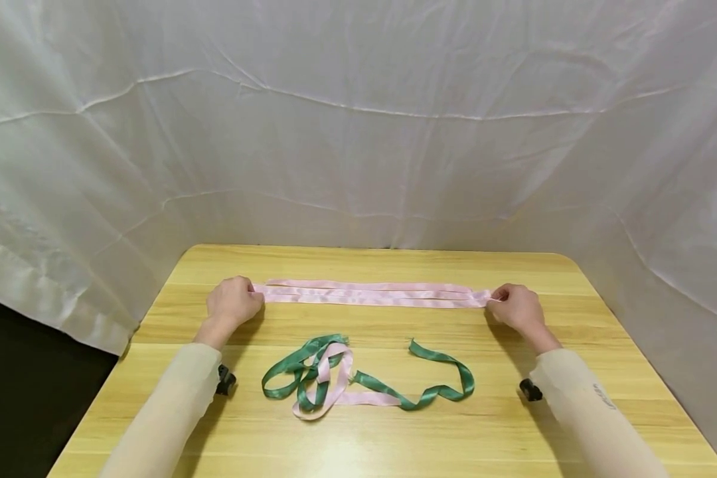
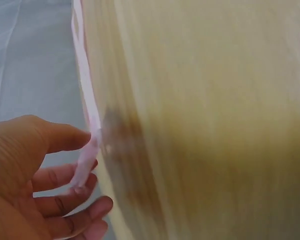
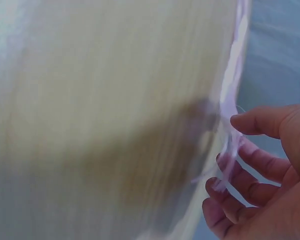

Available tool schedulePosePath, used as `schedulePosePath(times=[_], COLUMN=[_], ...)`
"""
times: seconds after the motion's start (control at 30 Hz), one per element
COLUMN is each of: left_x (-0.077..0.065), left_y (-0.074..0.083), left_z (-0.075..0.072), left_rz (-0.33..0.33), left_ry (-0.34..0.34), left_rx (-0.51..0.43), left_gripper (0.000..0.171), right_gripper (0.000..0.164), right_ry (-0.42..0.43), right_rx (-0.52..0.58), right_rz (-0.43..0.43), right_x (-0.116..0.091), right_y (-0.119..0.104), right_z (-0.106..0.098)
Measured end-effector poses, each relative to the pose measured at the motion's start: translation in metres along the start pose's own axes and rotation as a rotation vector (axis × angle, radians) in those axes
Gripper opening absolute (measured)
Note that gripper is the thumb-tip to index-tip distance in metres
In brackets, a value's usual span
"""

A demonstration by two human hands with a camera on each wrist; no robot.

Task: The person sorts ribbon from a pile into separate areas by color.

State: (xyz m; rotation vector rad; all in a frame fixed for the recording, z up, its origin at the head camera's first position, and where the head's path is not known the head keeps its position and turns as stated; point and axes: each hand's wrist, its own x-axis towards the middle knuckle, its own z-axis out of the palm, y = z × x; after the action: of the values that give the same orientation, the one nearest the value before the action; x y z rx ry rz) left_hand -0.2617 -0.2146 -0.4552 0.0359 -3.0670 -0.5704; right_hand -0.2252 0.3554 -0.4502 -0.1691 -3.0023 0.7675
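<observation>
A pink satin ribbon (image 1: pixel 358 294) stretches across the far part of the table in several side-by-side strands. At its left end my left hand (image 1: pixel 234 302) pinches the ribbon between thumb and fingers; the left wrist view shows the pink end (image 2: pixel 85 162) against the fingers. My right hand (image 1: pixel 518 307) pinches the other end, where frayed threads (image 3: pixel 227 160) hang by the fingertips in the right wrist view. Nearer the front lie a tangled green ribbon (image 1: pixel 283 364) with a pink ribbon (image 1: pixel 340 378) looped through it, and a wavy green length (image 1: pixel 448 393) to the right.
The wooden table (image 1: pixel 358 445) has rounded far corners. White cloth (image 1: pixel 358 146) hangs behind it and along both sides. A dark area (image 1: pixel 24 385) lies beyond the left edge. Small black devices sit at both wrists, below the pale sleeves (image 1: pixel 173 405).
</observation>
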Motion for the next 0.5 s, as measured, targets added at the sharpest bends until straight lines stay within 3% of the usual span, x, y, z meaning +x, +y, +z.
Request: schedulePosePath(times=[0.1, 0.33, 0.5], left_x=[-0.005, -0.027, -0.043], left_y=[0.001, 0.015, 0.038], left_z=[-0.006, -0.02, -0.022], left_rz=[0.021, 0.113, 0.191], left_ry=[0.041, 0.248, 0.291], left_rx=[0.047, 0.128, 0.114], left_gripper=[0.03, 0.03, 0.03], right_gripper=[0.03, 0.035, 0.03], right_ry=[0.041, 0.133, 0.153], right_rx=[0.015, 0.02, 0.043], right_rz=[-0.008, -0.048, -0.148], right_x=[-0.005, -0.017, -0.029], right_y=[-0.001, -0.016, -0.043], right_z=[-0.009, -0.022, -0.016])
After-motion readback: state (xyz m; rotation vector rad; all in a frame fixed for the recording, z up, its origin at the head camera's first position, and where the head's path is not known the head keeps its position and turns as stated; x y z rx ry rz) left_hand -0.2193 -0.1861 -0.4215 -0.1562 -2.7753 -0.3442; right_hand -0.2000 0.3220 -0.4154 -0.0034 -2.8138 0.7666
